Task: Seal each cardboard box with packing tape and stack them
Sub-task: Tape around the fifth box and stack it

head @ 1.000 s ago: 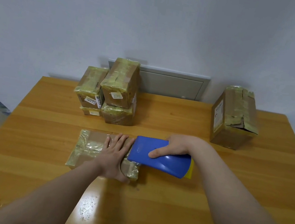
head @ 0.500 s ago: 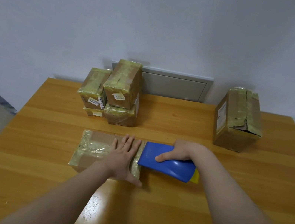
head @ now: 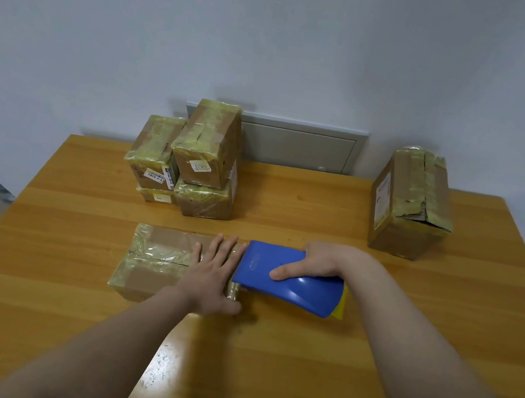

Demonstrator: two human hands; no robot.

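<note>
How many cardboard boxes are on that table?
6. One flat box under the left hand, one tall box far right, four in the back-left pile: upper left box, lower left box, upper right box, lower right box. Others may hide behind.

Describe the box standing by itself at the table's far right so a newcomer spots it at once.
On the wooden table, look along the far edge. The stacked boxes sit left; the lone box stands near the right corner, touching nothing. It is the biggest, with a white label on its left side and a torn top edge.

Six cardboard boxes point(head: 154, 149) point(head: 155, 196) point(head: 208, 148) point(head: 205, 201) point(head: 410, 202) point(head: 157, 257), one blue tape dispenser point(head: 288, 283), two hands point(head: 211, 275) point(head: 322, 261), one table point(head: 262, 355).
</note>
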